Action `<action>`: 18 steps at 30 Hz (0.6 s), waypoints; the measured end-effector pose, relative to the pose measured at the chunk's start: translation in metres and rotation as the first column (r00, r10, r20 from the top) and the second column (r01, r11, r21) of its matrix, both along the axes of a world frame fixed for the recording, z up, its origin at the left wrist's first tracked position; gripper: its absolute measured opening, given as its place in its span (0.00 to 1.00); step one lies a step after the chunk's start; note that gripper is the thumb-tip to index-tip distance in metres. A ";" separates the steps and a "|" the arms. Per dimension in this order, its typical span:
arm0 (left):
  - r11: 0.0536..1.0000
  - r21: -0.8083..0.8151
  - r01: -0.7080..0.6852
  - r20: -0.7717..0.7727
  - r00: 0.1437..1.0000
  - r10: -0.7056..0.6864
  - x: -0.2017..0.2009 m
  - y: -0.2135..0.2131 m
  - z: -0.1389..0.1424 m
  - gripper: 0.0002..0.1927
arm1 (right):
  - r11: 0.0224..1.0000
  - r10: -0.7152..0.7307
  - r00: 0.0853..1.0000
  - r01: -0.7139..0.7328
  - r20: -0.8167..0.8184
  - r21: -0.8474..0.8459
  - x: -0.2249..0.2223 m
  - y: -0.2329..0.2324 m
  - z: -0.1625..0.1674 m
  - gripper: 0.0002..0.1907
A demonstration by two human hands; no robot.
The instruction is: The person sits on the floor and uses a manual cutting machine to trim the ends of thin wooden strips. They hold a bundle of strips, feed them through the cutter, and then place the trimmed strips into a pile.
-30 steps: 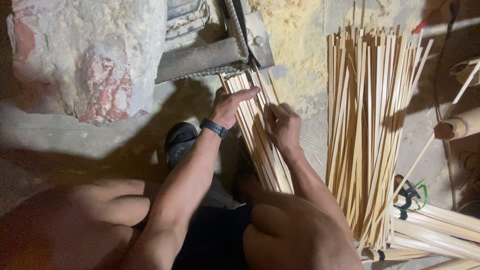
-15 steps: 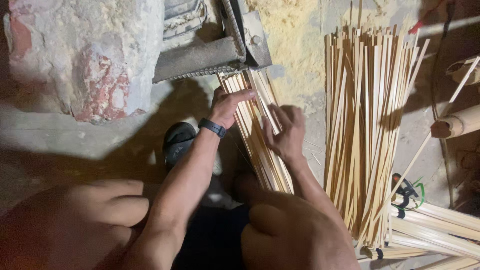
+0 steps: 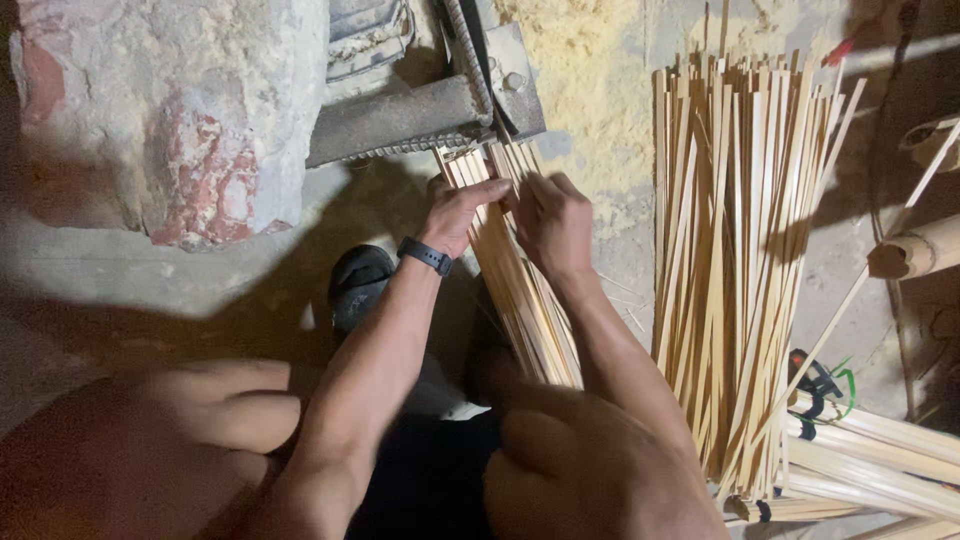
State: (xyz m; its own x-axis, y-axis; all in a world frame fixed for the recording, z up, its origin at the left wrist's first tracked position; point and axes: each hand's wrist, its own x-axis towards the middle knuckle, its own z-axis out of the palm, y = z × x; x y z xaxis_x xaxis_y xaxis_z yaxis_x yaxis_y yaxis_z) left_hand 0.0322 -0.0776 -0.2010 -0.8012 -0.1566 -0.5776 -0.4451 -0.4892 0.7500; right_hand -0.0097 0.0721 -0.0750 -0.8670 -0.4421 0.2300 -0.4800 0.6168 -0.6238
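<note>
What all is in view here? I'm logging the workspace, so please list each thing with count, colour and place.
bamboo strip bundle: one, pale tan, centre, under both hands, far end at the machine
metal machine: one, grey, top centre
upright bamboo strips: many, pale yellow, right
sawdust: heap, yellow, top, behind the machine
stone block: one, grey with red patches, top left
bamboo pole: one, tan, right edge
shoe: one, black, centre
wristband: one, black, left wrist
left hand: on the bundle
right hand: on the bundle
</note>
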 end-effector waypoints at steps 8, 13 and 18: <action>0.966 0.239 -0.097 -0.144 0.981 0.134 -0.001 -0.001 0.044 0.16 | 0.997 -0.003 0.982 0.018 0.189 -0.076 0.036 0.042 -0.013 0.13; 0.967 0.242 -0.075 -0.145 0.983 0.112 -0.001 -0.003 0.047 0.15 | 0.996 0.086 0.972 -0.078 0.218 -0.048 0.031 0.050 -0.032 0.07; 0.976 0.215 -0.020 -0.183 0.981 0.060 0.000 -0.004 0.038 0.14 | 0.994 0.037 0.993 -0.025 0.113 -0.104 0.024 0.045 -0.045 0.04</action>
State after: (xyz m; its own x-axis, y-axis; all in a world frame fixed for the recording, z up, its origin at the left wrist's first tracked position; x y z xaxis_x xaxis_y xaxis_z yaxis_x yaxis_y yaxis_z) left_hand 0.0321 -0.0817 -0.1628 -0.8936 -0.0813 -0.4415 -0.2837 -0.6600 0.6957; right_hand 0.0139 0.1168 -0.1204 -0.8764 -0.4486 0.1754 -0.4197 0.5326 -0.7350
